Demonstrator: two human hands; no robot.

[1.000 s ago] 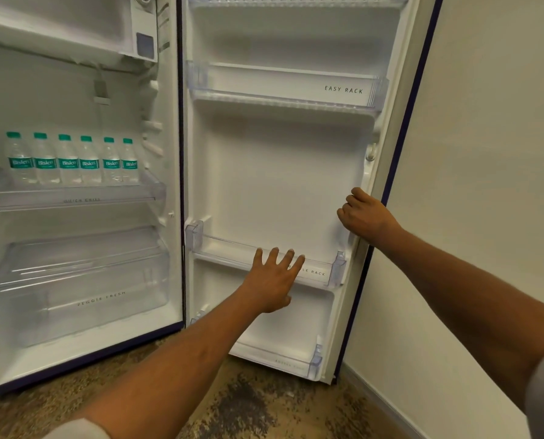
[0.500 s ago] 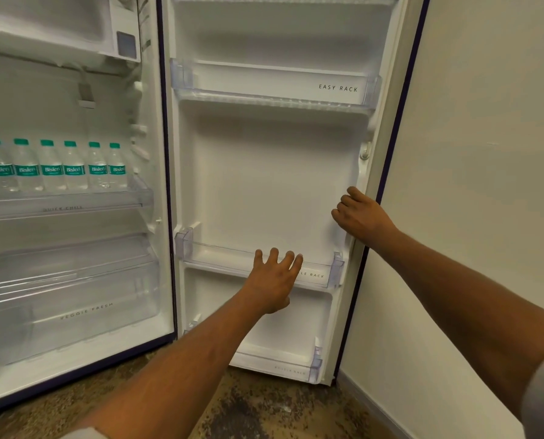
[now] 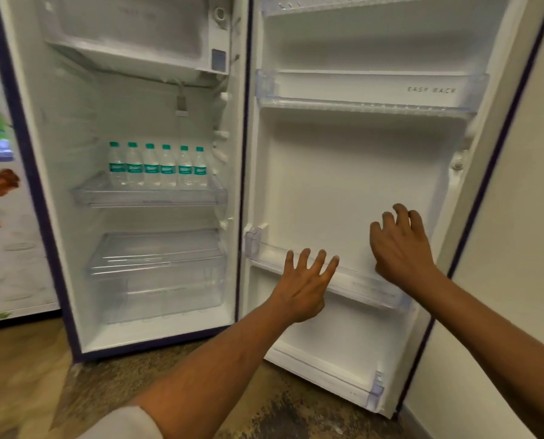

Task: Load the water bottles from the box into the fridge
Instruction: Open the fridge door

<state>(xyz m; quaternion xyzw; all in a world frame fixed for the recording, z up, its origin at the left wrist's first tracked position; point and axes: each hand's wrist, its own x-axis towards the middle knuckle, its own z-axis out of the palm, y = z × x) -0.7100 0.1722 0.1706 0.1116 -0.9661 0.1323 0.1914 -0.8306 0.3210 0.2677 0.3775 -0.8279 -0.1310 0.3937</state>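
Your left hand (image 3: 302,282) is out flat, fingers spread, at the middle door rack's (image 3: 359,285) front edge; your right hand (image 3: 400,245) hovers just beside it, fingers loosely bent, holding nothing. Deeper in, six water bottles (image 3: 158,166) line the glass shelf (image 3: 150,198), toward its right edge.

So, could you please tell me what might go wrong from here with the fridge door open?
The left hand is spread at the clear middle door rack; weight on it might crack or unclip it. The six water bottles stand in a row on the shelf; slamming the fridge door could topple them.
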